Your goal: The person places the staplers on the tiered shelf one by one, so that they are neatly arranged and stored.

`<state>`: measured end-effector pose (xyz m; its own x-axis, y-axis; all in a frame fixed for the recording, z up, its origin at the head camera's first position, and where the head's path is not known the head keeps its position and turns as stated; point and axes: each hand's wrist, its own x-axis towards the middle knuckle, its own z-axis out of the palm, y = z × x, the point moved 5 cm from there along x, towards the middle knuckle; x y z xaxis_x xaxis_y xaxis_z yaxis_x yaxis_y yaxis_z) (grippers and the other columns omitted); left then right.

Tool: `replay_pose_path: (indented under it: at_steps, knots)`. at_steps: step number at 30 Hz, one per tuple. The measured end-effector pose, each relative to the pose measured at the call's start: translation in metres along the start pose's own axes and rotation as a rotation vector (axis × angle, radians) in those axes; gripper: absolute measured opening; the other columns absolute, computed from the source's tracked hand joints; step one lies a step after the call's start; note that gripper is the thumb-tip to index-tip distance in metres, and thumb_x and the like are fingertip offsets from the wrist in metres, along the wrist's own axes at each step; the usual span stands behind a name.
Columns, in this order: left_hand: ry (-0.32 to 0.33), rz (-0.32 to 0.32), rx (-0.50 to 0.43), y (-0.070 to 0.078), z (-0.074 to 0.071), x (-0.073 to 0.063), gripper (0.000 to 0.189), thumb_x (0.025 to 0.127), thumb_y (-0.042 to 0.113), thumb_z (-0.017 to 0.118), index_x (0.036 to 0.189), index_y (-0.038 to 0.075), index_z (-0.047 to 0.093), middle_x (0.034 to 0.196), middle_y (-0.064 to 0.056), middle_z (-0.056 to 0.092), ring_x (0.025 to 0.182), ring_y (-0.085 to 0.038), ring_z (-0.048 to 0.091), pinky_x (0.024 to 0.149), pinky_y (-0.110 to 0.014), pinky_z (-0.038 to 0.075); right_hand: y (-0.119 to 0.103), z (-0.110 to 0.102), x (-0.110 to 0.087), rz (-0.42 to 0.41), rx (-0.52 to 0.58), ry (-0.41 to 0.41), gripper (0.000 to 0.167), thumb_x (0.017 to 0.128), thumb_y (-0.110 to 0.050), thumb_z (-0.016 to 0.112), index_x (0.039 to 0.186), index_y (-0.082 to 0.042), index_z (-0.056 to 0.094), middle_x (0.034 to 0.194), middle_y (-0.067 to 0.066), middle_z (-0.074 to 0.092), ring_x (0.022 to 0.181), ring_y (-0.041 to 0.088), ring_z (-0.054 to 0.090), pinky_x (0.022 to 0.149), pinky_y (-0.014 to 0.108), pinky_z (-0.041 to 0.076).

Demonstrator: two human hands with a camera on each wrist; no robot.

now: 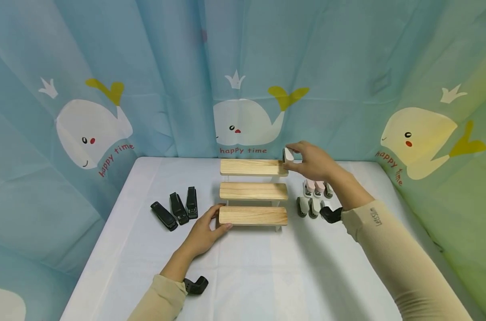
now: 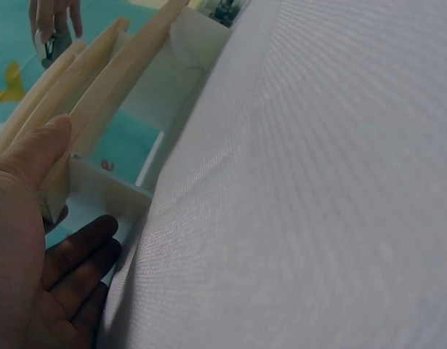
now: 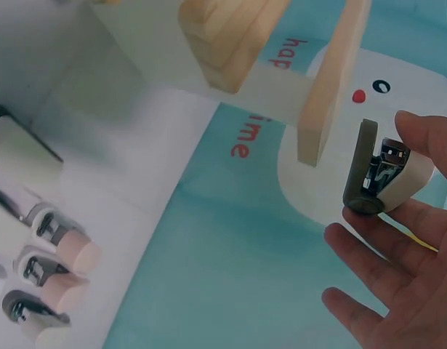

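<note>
A three-tier stand with wooden planks (image 1: 253, 191) stands on the table. My left hand (image 1: 203, 232) grips the left end of its lowest plank (image 1: 253, 216), thumb at the front edge and fingers round the end. In the left wrist view, the thumb (image 2: 45, 149) lies against the wood beside a white side support (image 2: 107, 185). My right hand (image 1: 312, 161) pinches a small stapler (image 1: 288, 155) with a whitish top and dark base at the right end of the top plank (image 1: 251, 167). In the right wrist view, this stapler (image 3: 383, 171) is between thumb and fingers, its jaw spread.
Three black staplers (image 1: 179, 208) lie left of the stand. On its right, several small staplers sit in two rows, with pink ones (image 1: 314, 187) behind and whitish ones (image 1: 308, 206) in front. A blue whale-print curtain (image 1: 243, 53) hangs behind the table (image 1: 247, 276).
</note>
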<state>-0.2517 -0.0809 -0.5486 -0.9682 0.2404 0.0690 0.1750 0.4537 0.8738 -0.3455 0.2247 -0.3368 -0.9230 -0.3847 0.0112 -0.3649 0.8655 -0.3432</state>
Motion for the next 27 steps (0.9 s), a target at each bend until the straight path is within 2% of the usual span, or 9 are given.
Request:
replay_pose_path:
  at_steps: [11, 22, 27]
  knots:
    - [0.002, 0.001, 0.005, -0.001, 0.000, 0.000, 0.072, 0.090, 0.063, 0.072, 0.152, 0.038, 0.046, 0.149, -0.003, 0.059, 0.145, -0.028, 0.049, 0.122, -0.061, 0.032, -0.017, 0.008, 0.008, -0.028, 0.028, -0.013, 0.069, 0.101, -0.037, 0.068, 0.158, -0.007, 0.042, 0.150, 0.021, 0.052, 0.138, 0.043, 0.051, 0.111, 0.062, 0.043]
    - [0.008, 0.000, 0.007, 0.001, 0.001, -0.002, 0.074, 0.091, 0.061, 0.072, 0.153, 0.034, 0.045, 0.149, -0.003, 0.059, 0.146, -0.030, 0.049, 0.122, -0.062, 0.031, -0.034, 0.015, 0.016, -0.083, 0.064, -0.011, 0.069, 0.101, -0.038, 0.067, 0.157, -0.006, 0.042, 0.151, 0.020, 0.052, 0.138, 0.040, 0.052, 0.113, 0.060, 0.042]
    - [0.013, -0.005, 0.009, 0.001, 0.001, -0.003, 0.073, 0.090, 0.061, 0.072, 0.153, 0.036, 0.045, 0.149, -0.003, 0.059, 0.145, -0.029, 0.049, 0.122, -0.061, 0.032, -0.041, 0.018, 0.019, -0.095, 0.089, -0.014, 0.069, 0.101, -0.038, 0.067, 0.157, -0.006, 0.043, 0.152, 0.020, 0.051, 0.137, 0.039, 0.053, 0.114, 0.059, 0.043]
